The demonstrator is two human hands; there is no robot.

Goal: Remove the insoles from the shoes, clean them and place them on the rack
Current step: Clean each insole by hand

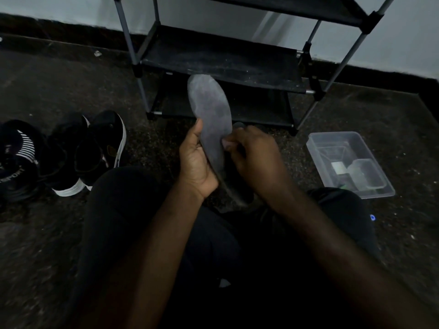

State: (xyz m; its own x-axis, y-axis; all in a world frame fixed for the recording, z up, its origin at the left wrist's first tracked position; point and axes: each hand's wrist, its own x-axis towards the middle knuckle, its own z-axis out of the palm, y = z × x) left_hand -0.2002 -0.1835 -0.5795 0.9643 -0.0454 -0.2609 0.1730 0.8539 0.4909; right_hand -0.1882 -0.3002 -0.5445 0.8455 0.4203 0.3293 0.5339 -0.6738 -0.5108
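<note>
While my left hand wraps round the middle of the grey insole, thumb up on its left edge, my right hand pinches the right edge with the thumb pressed on top. Both hands are closed on it. The insole is up in the air over my lap. Its toe end points to twelve o'clock, just in front of the rack. It looks dusty, with dull marks on it. A bit of something grey pokes out behind my right hand. It may be a cloth or a second insole; I cannot tell in this dim light.

I think this is the cleaning step. To do it well, I would hold the insole firm with the left hand so it does not flop. Then I would rub from the toe end down to the heel in long strokes, and turn it over to do the back too. I should not bend it hard, since it looks thin and soft.

The shoes sit on the floor at nine o'clock. A clear box with small things in it sits at three o'clock. I see no insole on the rack shelves, so I think lots of the job is left.
</note>
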